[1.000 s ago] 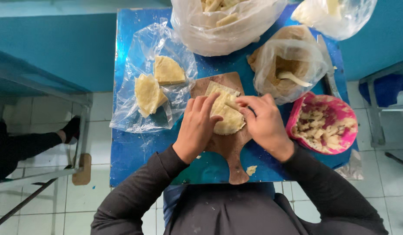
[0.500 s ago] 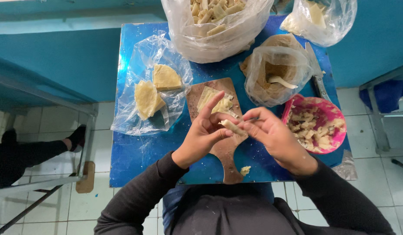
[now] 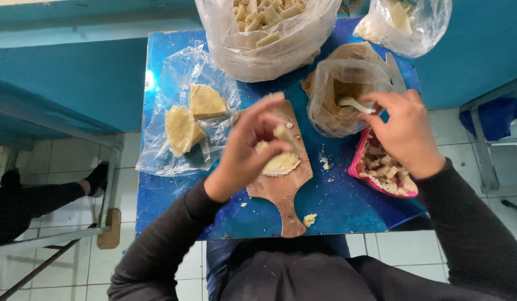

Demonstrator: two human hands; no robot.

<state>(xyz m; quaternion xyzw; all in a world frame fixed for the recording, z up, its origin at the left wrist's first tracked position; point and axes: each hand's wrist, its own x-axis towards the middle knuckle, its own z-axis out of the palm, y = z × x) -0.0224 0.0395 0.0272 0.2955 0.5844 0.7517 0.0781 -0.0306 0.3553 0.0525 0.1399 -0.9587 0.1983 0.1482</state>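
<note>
Over on the far side from the left hand's grip there's a crumpled clear plastic sheet [image 3: 158,150] on the blue desk [image 3: 348,206], with two pale dough wedges [image 3: 183,129] lying on it. The left hand [image 3: 244,153] hovers over a wooden cutting board [image 3: 283,192], its grip curled in and pinching a folded round of dough [image 3: 279,161] between thumb and fingertips, so the dough sits right at the grip, just above the board. A few crumbs are scattered on the desk just past the board.

Beyond that grip, at the back of the desk, stands a big clear bag of pale stick-shaped pieces [image 3: 267,33]. Between the two hands sits a smaller open bag of brown filling [image 3: 339,97]. The right hand [image 3: 403,131] is over it, grip pressed together on the handle of a white spoon [image 3: 356,104] that dips into the bag. Right under that hand's wrist is a pink bowl [image 3: 356,167] of chopped bits, and further back from it another clear bag [image 3: 403,22] with pale pieces.
</note>
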